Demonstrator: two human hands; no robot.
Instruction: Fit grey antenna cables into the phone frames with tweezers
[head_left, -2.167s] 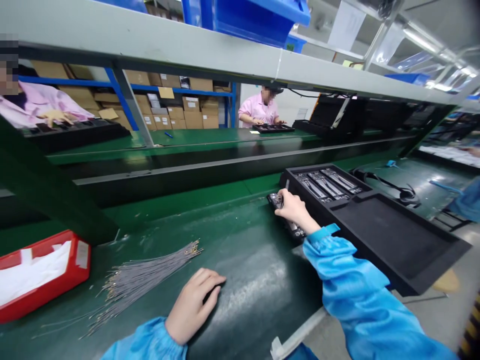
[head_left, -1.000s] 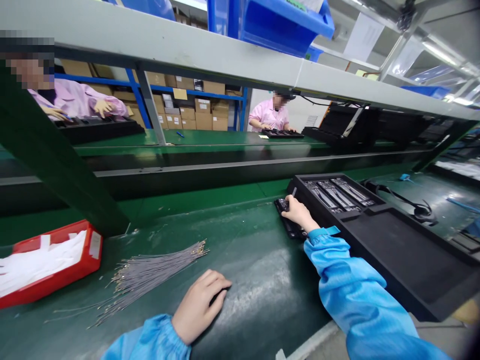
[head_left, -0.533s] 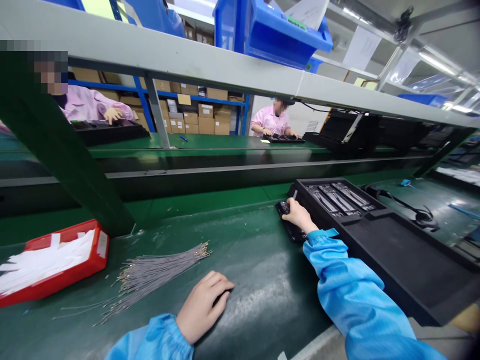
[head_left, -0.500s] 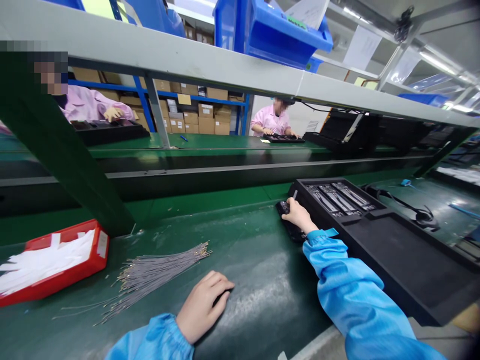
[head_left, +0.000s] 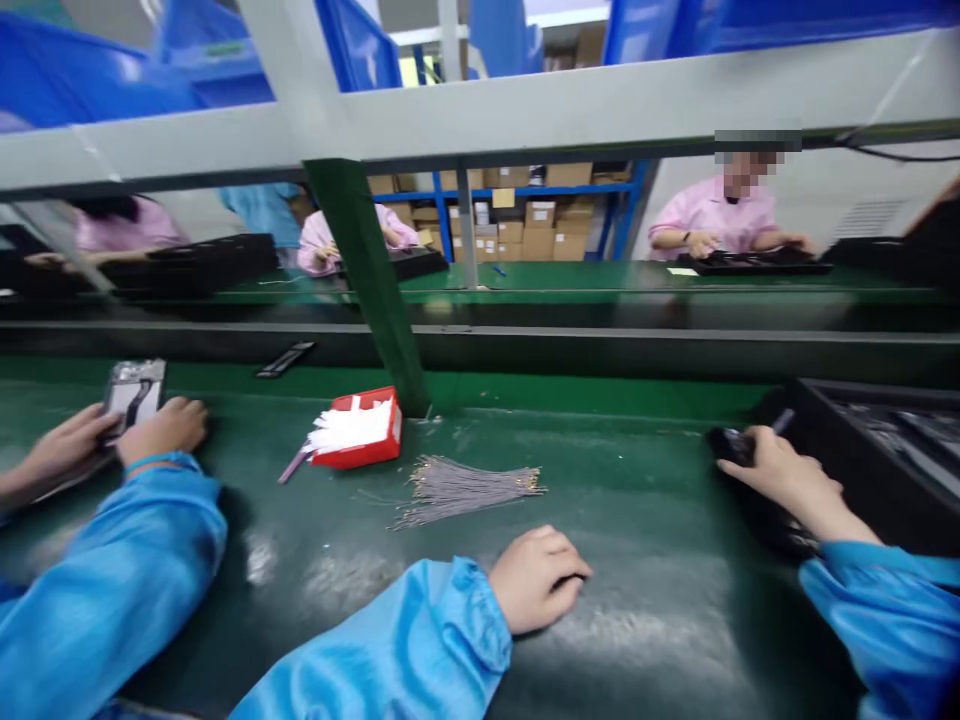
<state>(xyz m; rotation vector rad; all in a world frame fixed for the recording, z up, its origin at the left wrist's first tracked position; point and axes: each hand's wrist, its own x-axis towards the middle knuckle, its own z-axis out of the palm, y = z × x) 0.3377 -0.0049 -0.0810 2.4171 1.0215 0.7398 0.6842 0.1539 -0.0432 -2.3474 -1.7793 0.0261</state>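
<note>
My left hand [head_left: 536, 580] rests on the green table top [head_left: 645, 560] as a loose fist, fingers curled under, with nothing showing in it. My right hand [head_left: 784, 478] reaches to the right and is closed on a flat black device [head_left: 731, 445] that lies against the left side of a black foam tray [head_left: 862, 480]. Long dark parts lie in the tray's slots [head_left: 911, 430]. A bundle of thin grey wires with gold tips [head_left: 465, 487] lies ahead of my left hand, untouched.
A red box of white slips [head_left: 358, 437] stands by a slanted green post [head_left: 371, 290]. At the left a co-worker's hands [head_left: 112, 435] in blue sleeves hold a silver device [head_left: 135, 392]. People in pink work across the conveyor [head_left: 525, 350].
The view has swung left, bringing the co-worker's hands into sight and pushing the tray to the right edge. Both my hands stay where they were.
</note>
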